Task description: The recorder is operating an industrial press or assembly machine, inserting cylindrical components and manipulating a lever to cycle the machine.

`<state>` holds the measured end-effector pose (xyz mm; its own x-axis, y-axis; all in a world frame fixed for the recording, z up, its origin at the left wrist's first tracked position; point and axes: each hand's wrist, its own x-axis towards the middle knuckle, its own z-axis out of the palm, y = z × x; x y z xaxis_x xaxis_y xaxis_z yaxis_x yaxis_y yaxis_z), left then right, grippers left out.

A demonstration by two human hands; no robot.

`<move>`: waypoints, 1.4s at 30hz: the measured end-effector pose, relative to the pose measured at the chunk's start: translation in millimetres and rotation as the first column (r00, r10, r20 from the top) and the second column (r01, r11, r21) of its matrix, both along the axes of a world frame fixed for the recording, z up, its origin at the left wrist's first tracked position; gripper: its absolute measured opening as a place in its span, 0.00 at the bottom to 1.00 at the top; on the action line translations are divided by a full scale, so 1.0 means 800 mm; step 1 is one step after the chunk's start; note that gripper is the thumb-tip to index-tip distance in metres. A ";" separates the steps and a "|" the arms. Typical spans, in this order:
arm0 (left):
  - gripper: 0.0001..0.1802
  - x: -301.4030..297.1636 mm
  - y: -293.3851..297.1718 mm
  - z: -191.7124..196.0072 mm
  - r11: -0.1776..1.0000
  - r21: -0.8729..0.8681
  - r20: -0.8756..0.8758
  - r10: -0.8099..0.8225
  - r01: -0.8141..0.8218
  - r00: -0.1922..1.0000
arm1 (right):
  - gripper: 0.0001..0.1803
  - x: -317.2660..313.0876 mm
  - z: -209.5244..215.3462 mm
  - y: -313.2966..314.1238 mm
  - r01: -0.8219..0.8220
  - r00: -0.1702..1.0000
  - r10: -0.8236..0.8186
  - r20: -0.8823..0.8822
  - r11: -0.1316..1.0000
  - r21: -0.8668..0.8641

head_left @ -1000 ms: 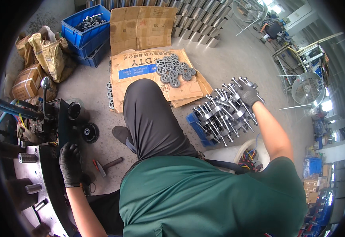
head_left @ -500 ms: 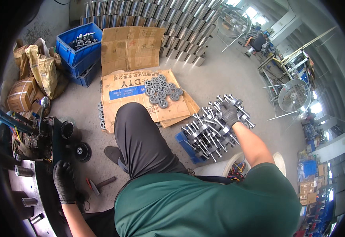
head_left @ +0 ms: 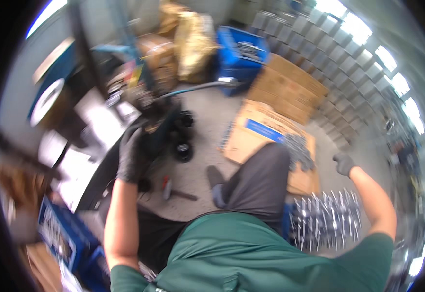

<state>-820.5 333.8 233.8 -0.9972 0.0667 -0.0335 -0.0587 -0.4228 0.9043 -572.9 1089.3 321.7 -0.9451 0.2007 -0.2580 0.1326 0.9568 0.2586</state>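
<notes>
L. hand (head_left: 132, 152) at machine (head_left: 163, 127), R. hand (head_left: 345, 164) nr. metal rods (head_left: 325, 222): both blurred, couldn't tell if spread or pinching. Wheels (head_left: 297, 149) lay on cardboard (head_left: 239, 144), prob. to keep off floor (head_left: 200, 176).

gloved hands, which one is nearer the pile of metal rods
The right hand, apart from but close to the metal rods; the left hand is across at the dark machine.

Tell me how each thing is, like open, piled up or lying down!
Left hand: gloved, at the machine
Right hand: gloved, away from the metal parts
Metal parts: piled up
Far blue crate: open, loaded
Grey wheels: clustered on flat cardboard
Hammer: lying on the floor
</notes>
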 end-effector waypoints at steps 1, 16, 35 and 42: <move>0.16 0.010 -0.029 0.018 0.993 -0.075 -0.123 0.077 -0.086 0.989 | 0.22 -0.053 0.002 -0.015 -0.151 0.976 0.138 -0.169 0.986 -0.069; 0.32 0.612 -0.237 -0.315 0.353 -0.928 0.364 0.787 0.121 0.498 | 0.15 -0.573 -0.269 -0.454 -0.583 0.678 0.727 0.109 0.622 -0.522; 0.28 0.758 -0.091 -0.450 0.409 -0.879 0.474 0.804 0.245 0.359 | 0.23 -0.574 -0.237 -0.672 -0.088 0.729 0.405 0.551 0.855 -0.512; 0.27 0.708 -0.169 -0.462 0.381 -0.909 0.416 0.830 0.167 0.371 | 0.21 -0.598 -0.246 -0.626 0.022 0.772 0.369 0.518 0.798 -0.602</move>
